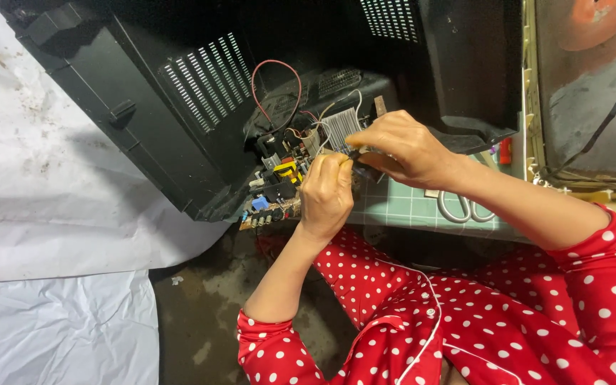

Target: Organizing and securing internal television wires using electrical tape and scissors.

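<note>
pinching together over a circuit board (279, 187), both hands meet — the left hand (326, 194) is curled into a fist just below the right hand (401, 148), whose fingertips close on a small dark part, too small to identify. a ribbed metal heat sink (341, 127) sits just left of the right fingertips, inside a matte black plastic casing (180, 107); steel scissors (461, 207) lie under the right wrist.
</note>
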